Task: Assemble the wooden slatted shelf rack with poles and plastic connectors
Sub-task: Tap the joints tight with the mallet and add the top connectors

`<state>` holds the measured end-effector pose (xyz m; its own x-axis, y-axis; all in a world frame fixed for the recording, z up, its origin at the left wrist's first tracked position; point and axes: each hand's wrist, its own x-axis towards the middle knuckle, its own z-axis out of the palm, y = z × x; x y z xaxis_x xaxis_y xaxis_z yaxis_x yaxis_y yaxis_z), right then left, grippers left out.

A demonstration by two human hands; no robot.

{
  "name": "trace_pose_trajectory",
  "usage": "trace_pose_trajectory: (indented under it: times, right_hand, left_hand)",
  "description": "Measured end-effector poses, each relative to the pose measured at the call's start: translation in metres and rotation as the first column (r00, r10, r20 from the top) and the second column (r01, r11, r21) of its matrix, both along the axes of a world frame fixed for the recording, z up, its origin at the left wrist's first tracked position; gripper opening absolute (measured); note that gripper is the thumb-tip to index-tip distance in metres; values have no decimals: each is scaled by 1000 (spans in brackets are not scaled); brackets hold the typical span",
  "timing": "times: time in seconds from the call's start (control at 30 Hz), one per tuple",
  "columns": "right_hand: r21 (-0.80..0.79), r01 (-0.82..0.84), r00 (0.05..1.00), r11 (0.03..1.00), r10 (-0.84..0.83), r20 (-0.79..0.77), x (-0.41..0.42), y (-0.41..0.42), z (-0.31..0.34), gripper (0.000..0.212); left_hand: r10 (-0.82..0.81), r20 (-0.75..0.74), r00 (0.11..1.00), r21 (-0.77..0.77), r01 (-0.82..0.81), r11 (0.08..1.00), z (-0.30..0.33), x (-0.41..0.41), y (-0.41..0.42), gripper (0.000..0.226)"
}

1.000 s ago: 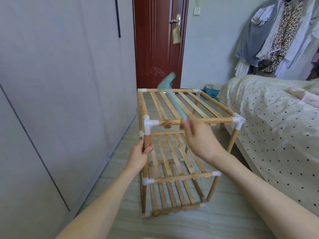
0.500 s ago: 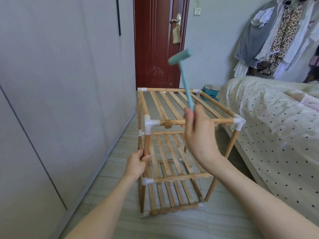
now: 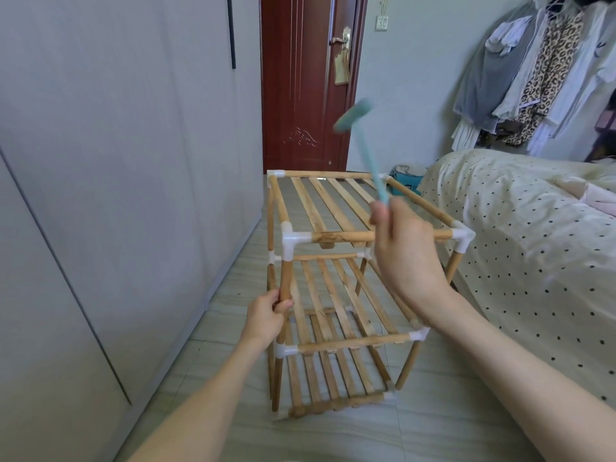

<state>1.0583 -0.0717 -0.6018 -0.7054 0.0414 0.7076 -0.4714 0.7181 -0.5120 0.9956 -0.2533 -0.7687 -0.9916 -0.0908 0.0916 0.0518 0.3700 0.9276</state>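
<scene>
A three-tier wooden slatted rack (image 3: 333, 208) stands on the tiled floor, its poles joined by white plastic connectors (image 3: 290, 240). My left hand (image 3: 266, 313) grips the near left upright pole below the top corner connector. My right hand (image 3: 405, 255) holds the handle of a small teal plastic hammer (image 3: 365, 145). The hammer is raised above the top shelf, its head blurred and tilted left. My right hand covers part of the front top rail.
A grey wardrobe wall (image 3: 116, 195) runs along the left. A bed with a dotted cover (image 3: 533, 245) sits close on the right. A dark red door (image 3: 306, 81) is behind the rack, with a teal item (image 3: 408, 181) on the floor and hanging clothes (image 3: 533, 78) at upper right.
The hammer swung up from lying low over the top slats to raised, and its head now tips back down and left. My left hand slid lower on the upright pole.
</scene>
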Motion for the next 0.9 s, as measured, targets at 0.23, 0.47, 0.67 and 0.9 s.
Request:
trace_pose_trajectory:
  times: [0.23,0.47,0.67,0.9]
  right_hand:
    - [287,-45,970,957,-27,242,-4,6,-8,27]
    - [174,-123,863,977,19,504,-4,-5,-15,26]
    - [234,-97,932,967,5,363,6,-6,-18,26]
    - [90,29,993,996,-39,111,5,1,-7,23]
  left_hand:
    - [9,-13,1000,-20,-9,1000,-3,-2,2,15]
    - [8,18,1000,8,-8,1000,-2,0,2,20]
    - [16,15,1000,-2,-16,1000,-2,0,4,23]
    - [24,29,999,-9,-23,1000,-1,3,4,16]
